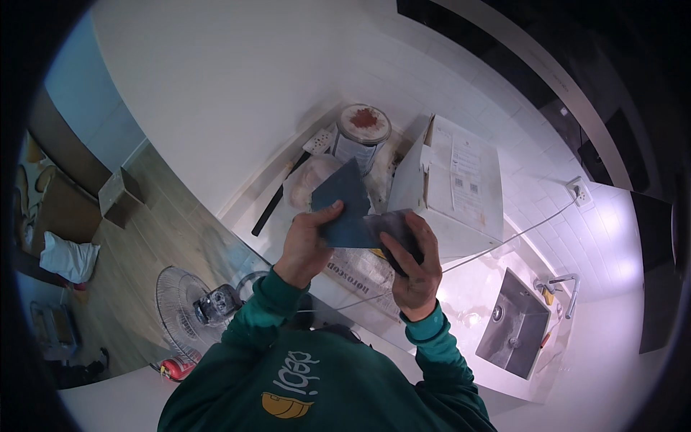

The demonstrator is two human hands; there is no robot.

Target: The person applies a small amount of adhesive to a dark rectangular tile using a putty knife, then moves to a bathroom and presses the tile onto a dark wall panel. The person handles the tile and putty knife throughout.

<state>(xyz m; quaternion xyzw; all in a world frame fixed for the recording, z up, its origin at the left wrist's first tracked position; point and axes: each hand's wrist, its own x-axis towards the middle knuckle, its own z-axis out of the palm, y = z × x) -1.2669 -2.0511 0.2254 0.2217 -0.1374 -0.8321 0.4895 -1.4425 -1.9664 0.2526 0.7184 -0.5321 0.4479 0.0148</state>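
My left hand [308, 245] pinches a stiff, dark blue-grey sheet [341, 200] that looks like sandpaper, thumb on top. One pointed corner of the sheet juts up and away from me. In my right hand [413, 268] is a dark, block-like piece [400, 243], possibly a sanding block, gripped with the fingers bent over it. Its left end meets or overlaps the right edge of the sheet. Both hands are above the white counter, over a printed paper [360, 277] lying there.
Behind my hands stand a paint can [363, 129] with a red-stained lid and a white cardboard box [461, 180]. A clear plastic bag [306, 176] lies to the left. A white cable [504, 241] crosses the counter. At right is a sink [512, 324]; a fan [188, 306] stands at left.
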